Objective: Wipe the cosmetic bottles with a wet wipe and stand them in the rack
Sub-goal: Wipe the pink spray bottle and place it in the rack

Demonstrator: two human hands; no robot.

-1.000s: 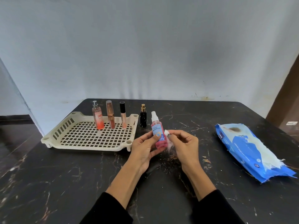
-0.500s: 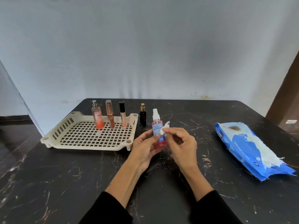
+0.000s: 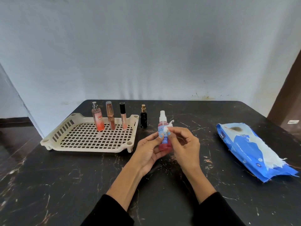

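Counter (image 3: 65, 185): black marble, pale wall behind.
Left hand (image 3: 149, 152): grips upright pink spray bottle (image 3: 163, 136) above counter.
Right hand (image 3: 184, 147): pinches wet wipe (image 3: 167, 128) against bottle.
Rack (image 3: 53, 141): three bottles standing.
Black bottle (image 3: 143, 117): beside rack.

Black marble-look table (image 3: 57, 185), thin white and rust-brown veining across top; fills lower half of view, far edge running straight from 10 to 2 o'clock. Scatter of pale speckles on surface near centre. Pale blue-grey wall (image 3: 146, 46) behind, matte, filling whole upper half; faint vertical ripple marks at centre just above table edge, small dark scuffs and a yellowish stain (image 3: 206, 97) toward 2 o'clock. Wall corner (image 3: 14, 88) slanting at 9 o'clock, lighter side wall beyond. Dark glossy floor and dark skirting (image 3: 14, 123) at 9 o'clock. Brown door or panel (image 3: 286, 98) at 3 o'clock. Light soft, diffuse, slightly darker patch on wall right of centre.
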